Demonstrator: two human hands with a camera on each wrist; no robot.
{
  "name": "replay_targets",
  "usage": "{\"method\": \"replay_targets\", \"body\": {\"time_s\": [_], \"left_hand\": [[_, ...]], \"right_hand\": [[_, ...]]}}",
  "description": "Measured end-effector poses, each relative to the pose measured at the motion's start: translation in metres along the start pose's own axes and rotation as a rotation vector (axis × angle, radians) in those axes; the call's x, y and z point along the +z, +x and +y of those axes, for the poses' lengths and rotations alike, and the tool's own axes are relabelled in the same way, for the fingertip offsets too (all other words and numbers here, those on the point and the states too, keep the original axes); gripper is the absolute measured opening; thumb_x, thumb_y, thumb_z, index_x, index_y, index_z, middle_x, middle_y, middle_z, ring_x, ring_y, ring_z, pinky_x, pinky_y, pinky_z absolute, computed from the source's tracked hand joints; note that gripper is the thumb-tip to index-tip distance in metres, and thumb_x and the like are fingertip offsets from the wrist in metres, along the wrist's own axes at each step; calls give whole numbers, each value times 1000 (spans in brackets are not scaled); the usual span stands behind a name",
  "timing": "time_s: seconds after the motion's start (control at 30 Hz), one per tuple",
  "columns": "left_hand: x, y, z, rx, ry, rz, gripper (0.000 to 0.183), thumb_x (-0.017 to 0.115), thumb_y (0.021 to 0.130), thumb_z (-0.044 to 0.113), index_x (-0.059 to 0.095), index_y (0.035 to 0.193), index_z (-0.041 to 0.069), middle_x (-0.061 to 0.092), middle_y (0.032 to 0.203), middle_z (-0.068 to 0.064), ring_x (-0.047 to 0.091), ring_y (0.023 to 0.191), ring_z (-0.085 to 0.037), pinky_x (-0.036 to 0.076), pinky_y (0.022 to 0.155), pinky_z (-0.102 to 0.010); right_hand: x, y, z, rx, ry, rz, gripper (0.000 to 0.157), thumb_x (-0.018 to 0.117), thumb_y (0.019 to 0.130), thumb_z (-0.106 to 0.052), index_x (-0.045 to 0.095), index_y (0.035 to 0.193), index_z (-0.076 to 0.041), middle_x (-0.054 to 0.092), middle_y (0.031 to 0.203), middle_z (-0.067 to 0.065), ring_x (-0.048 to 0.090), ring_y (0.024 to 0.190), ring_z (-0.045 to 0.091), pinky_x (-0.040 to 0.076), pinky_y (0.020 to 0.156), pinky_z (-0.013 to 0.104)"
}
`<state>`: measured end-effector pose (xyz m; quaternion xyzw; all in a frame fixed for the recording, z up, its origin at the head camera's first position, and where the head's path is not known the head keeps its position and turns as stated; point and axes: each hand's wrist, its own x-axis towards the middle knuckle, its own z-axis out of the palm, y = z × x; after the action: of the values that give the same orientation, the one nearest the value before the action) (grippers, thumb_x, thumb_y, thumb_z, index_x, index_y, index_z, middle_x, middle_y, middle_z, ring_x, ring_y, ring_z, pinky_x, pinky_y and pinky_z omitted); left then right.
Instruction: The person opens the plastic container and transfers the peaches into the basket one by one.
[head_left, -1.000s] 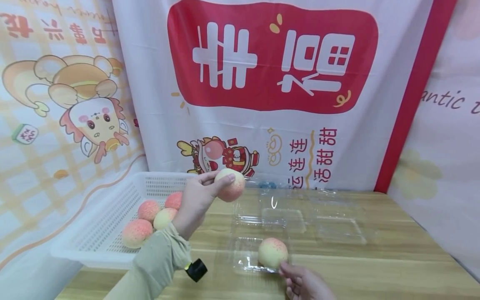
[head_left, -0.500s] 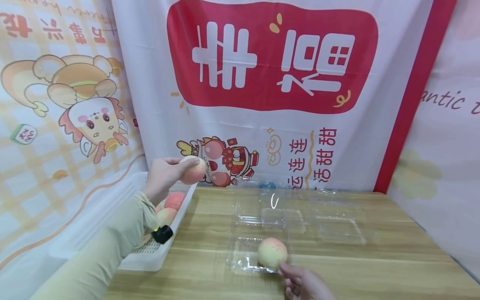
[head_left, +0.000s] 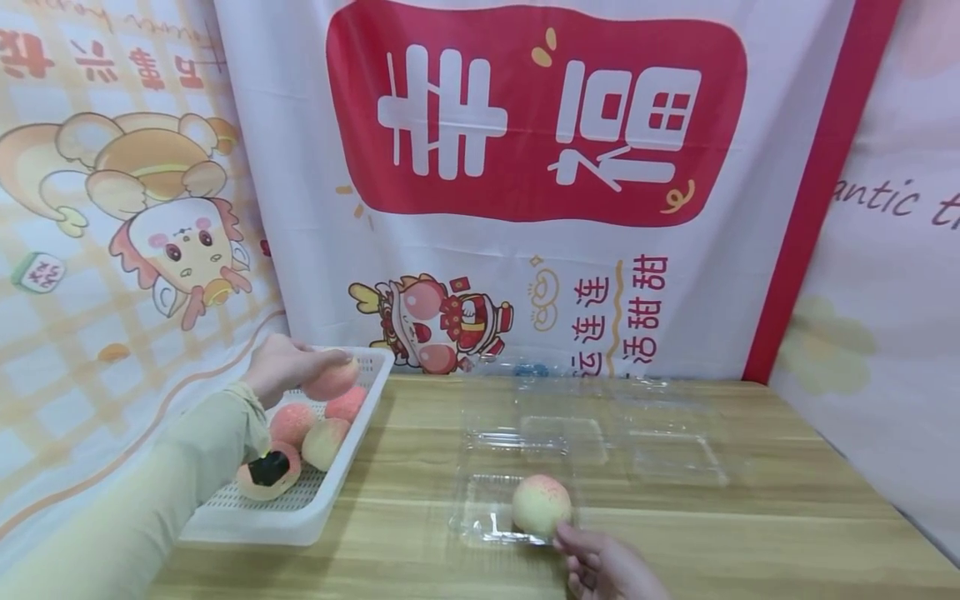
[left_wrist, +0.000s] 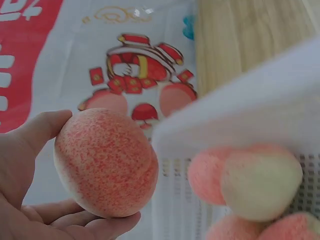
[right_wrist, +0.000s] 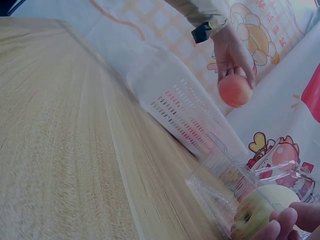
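Note:
My left hand (head_left: 285, 368) holds a pink peach (head_left: 330, 383) above the far end of a white perforated basket (head_left: 255, 530). Thumb and fingers wrap the sides of the peach in the left wrist view. Several more peaches (head_left: 292, 423) lie in the basket below. At the front of the table, a yellow-pink peach (head_left: 542, 504) sits in the right part of an open clear plastic box (head_left: 486, 510). My right hand (head_left: 609, 565) pinches the near right edge of this box, fingertips right beside the peach. The right wrist view shows its curled fingers (right_wrist: 286, 220) in front of that peach.
Behind the box stand more clear plastic boxes (head_left: 678, 457), hard to see against the wood. The wooden table (head_left: 405, 467) ends at a printed cloth backdrop (head_left: 540, 167). Patterned cloth hangs at the left and right too.
My left hand has carried the peach leftward and down, from above the table to over the basket. The right hand and the boxed peach have stayed in place.

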<state>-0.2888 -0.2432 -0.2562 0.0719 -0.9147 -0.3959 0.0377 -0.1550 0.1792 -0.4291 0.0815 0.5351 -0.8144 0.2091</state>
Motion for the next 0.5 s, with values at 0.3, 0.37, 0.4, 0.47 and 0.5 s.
{"method": "replay_targets", "body": {"time_s": [0.3, 0.37, 0.4, 0.47, 0.5], "left_hand": [[6, 22, -24, -42, 62, -69, 67, 80, 76, 50, 59, 108, -5, 62, 96, -15, 56, 88, -27, 50, 68, -34], [9, 26, -27, -37, 78, -71, 66, 81, 75, 47, 59, 109, -5, 62, 99, -16, 55, 91, -29, 49, 72, -38], [11, 28, -29, -14, 88, -64, 64, 82, 75, 43, 59, 109, -7, 62, 100, -18, 56, 92, -31, 50, 75, -42], [14, 31, -33, 26, 122, -70, 62, 82, 76, 35, 59, 111, -10, 63, 103, -22, 56, 96, -35, 49, 83, -49], [16, 33, -35, 51, 141, -71, 60, 82, 76, 31, 59, 112, -11, 62, 104, -24, 56, 97, -37, 47, 86, -51]], "right_hand": [[-1, -1, 0, -1, 26, 12, 23, 73, 89, -22, 67, 99, -2, 62, 84, 0, 55, 71, 5, 49, 68, 13], [-1, -1, 0, 3, 24, 13, 23, 73, 90, -22, 67, 99, -1, 61, 83, 0, 55, 71, 5, 48, 68, 13], [-1, -2, -1, 6, 28, 14, 23, 73, 89, -22, 67, 99, -2, 61, 83, -1, 55, 71, 4, 48, 68, 13], [-1, -2, -1, 10, 32, 13, 24, 73, 89, -23, 67, 99, -2, 61, 83, -1, 55, 71, 4, 48, 69, 13], [-2, -2, -1, 12, 32, 12, 24, 73, 89, -23, 67, 99, -2, 61, 83, -1, 55, 71, 4, 48, 69, 12]]}}
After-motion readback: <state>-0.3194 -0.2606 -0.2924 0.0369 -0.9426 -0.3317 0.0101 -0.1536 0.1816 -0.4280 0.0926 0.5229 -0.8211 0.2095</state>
